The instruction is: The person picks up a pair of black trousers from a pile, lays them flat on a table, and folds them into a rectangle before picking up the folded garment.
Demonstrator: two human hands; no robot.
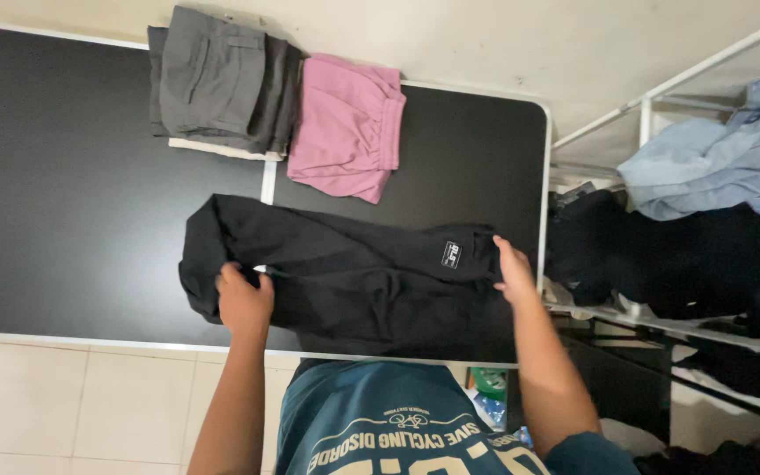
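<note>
Black folding table [63,202] on pale tile floor, white wall behind, a white rack [661,97] at one end heaped with light blue clothes [714,163] and dark ones. Black trousers [354,273] lie flat and lengthwise along the near edge of the table, a small white label showing near the waistband end. Left hand [244,303] is clenched on a bunched fold of the trouser fabric toward the leg end; right hand [514,273] pinches the waistband edge close to the table's corner by the rack. Farther back on the table sit a folded grey stack [217,84] and, just beside it and touching, a folded pink garment [349,127]; both are well apart from the black trousers. Judgement: the step in hand looks like squaring and folding this piece. It would go best with both grips kept at the fabric's edges, the cloth drawn taut between the hands so creases flatten, the legs laid one exactly over the other before any fold across. Risk: the cloth at the near edge could slip off the table if pulled toward the person.
</note>
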